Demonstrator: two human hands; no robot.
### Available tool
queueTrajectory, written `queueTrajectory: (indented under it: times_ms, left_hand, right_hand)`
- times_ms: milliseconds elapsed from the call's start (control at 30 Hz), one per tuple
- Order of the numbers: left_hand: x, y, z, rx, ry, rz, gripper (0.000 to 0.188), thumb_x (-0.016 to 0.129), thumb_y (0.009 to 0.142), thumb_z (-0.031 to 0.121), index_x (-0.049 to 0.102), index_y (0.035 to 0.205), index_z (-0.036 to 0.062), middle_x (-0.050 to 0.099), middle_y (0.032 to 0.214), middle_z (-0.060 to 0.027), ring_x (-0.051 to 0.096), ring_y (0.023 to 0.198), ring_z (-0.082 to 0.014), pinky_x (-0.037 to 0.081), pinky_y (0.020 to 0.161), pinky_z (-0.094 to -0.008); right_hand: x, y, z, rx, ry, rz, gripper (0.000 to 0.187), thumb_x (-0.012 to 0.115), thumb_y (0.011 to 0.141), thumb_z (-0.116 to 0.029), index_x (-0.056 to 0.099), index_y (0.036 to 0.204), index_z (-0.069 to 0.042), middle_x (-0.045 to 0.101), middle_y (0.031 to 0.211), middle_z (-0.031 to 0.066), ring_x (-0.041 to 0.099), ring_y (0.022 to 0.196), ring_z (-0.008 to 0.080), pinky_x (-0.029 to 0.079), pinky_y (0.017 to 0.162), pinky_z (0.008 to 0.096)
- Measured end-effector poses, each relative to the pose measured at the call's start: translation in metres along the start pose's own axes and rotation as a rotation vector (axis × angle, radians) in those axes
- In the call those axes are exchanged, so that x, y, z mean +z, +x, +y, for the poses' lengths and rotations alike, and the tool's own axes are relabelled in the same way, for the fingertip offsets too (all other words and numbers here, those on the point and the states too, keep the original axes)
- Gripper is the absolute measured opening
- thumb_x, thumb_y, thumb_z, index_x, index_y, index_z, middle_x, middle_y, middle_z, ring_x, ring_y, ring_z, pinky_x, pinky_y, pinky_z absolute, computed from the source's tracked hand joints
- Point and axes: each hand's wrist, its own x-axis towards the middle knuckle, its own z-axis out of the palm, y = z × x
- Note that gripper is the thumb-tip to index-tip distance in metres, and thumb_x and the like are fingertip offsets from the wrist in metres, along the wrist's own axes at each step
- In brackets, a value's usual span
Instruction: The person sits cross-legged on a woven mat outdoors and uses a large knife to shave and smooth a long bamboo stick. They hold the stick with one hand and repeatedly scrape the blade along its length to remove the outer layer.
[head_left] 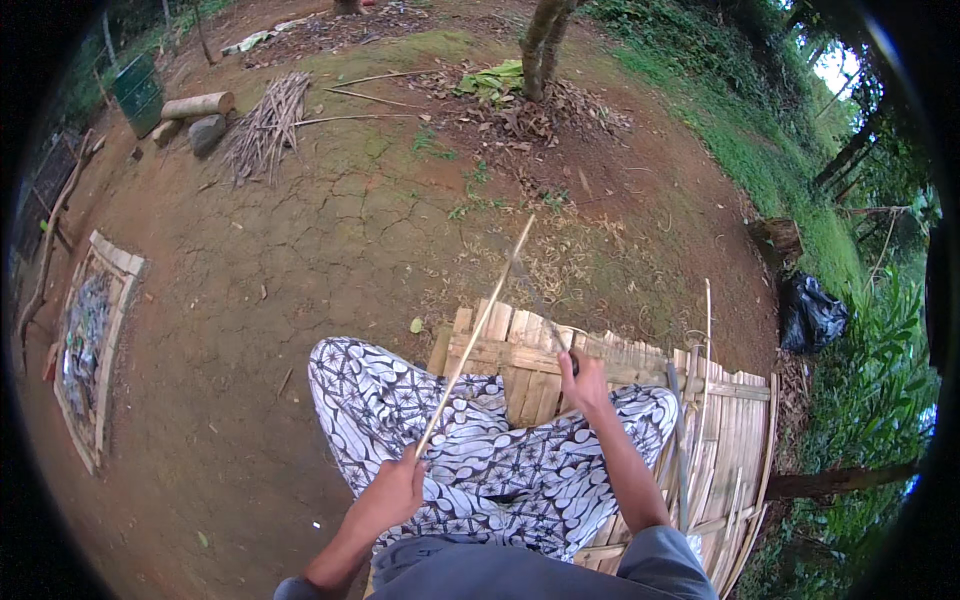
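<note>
My left hand point(393, 490), low in the middle, is closed round the lower end of a long, thin bamboo strip point(473, 340). The strip slants up and to the right, past the edge of the bamboo platform. In my right hand point(588, 384) is a knife point(541, 306) with a dark handle. Its blade, smeared by motion, points up and left, its tip close to the strip's upper part; whether they touch I cannot tell. Patterned trousers point(480, 445) cover my crossed legs beneath both hands.
I sit on a slatted bamboo platform point(735, 425) with loose strips on its right. Curled shavings point(560, 265) litter the ground ahead. A stick pile point(270, 125), a green drum point(137, 95) and a framed bed of plastic litter point(88, 330) lie left; a black bag point(812, 315) sits right.
</note>
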Motion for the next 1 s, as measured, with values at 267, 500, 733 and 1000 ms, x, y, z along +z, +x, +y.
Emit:
queueTrajectory:
  times_ms: [267,500,733,1000]
  left_hand:
    - [0.018,0.009,-0.006,0.052,0.017,-0.027,0.034,0.044,0.094,0.018,0.045,0.124,0.0019,0.058,0.076,-0.0317,0.055,0.067,-0.0485,0.044,0.068,-0.0542]
    - [0.009,-0.02,0.01,-0.186,0.085,-0.136,0.033,0.046,0.093,0.018,0.049,0.123,0.0045,0.058,0.074,-0.029,0.057,0.068,-0.0446,0.046,0.065,-0.052]
    - [0.009,0.0,0.019,0.082,-0.106,-0.015,0.028,0.046,0.093,0.019,0.051,0.113,0.0,0.057,0.064,-0.0256,0.059,0.063,-0.0431,0.044,0.059,-0.0498]
    - [-0.04,0.026,0.011,0.15,0.32,0.4,0.02,0.053,0.089,0.018,0.057,0.091,-0.0015,0.058,0.076,-0.0242,0.057,0.072,-0.0426,0.043,0.065,-0.0487]
  right_hand:
    - [-0.004,-0.059,-0.049,-0.647,-0.174,-0.161,0.047,0.055,0.081,-0.052,0.06,0.072,-0.006,0.058,0.057,0.0126,0.058,0.049,0.0283,0.047,0.051,0.0402]
    - [-0.008,0.036,0.037,0.154,-0.037,0.013,0.052,0.048,0.088,-0.048,0.065,0.081,0.001,0.061,0.066,0.0229,0.062,0.066,0.0398,0.049,0.063,0.0459]
    - [0.017,0.032,0.046,0.174,-0.205,0.09,0.053,0.044,0.09,-0.052,0.068,0.092,-0.005,0.062,0.076,0.0261,0.062,0.079,0.041,0.047,0.073,0.0486]
    - [0.021,0.031,0.047,0.181,0.193,0.158,0.058,0.044,0.092,-0.049,0.062,0.074,0.003,0.058,0.059,0.0181,0.059,0.058,0.0314,0.043,0.056,0.0434]
